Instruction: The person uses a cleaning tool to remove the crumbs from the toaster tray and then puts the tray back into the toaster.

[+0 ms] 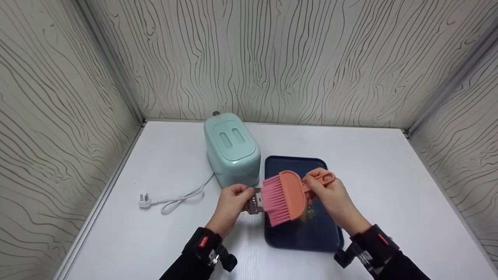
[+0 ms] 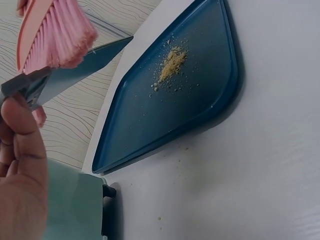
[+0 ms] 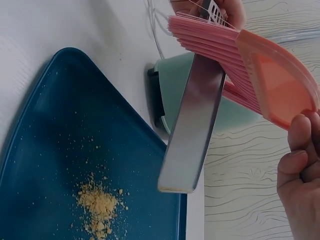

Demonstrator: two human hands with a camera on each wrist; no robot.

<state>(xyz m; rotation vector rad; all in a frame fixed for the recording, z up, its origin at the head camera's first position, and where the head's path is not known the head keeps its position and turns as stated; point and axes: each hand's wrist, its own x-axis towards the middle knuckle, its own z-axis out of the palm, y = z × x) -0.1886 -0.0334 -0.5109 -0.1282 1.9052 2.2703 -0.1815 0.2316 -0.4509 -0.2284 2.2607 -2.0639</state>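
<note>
Above the blue tray (image 1: 284, 238), an orange brush (image 1: 296, 194) is being pinched by its handle (image 1: 329, 177) in the right grip (image 1: 328, 194), its pink bristles (image 1: 275, 200) being held against a metal tray (image 3: 192, 135) pinched at its slotted end (image 1: 254, 203) by the left grip (image 1: 230, 203). Yellow crumbs (image 3: 99, 202) are being carried on the blue tray, near a mint toaster (image 1: 238, 165).

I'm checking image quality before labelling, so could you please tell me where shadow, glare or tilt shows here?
Head view: bright overall, with a glossy highlight on the toaster; left wrist: dimmer and steeply tilted, with shadow beside the blue tray; right wrist: also dim and tilted, with a pinkish tint on the shiny metal tray.
</note>
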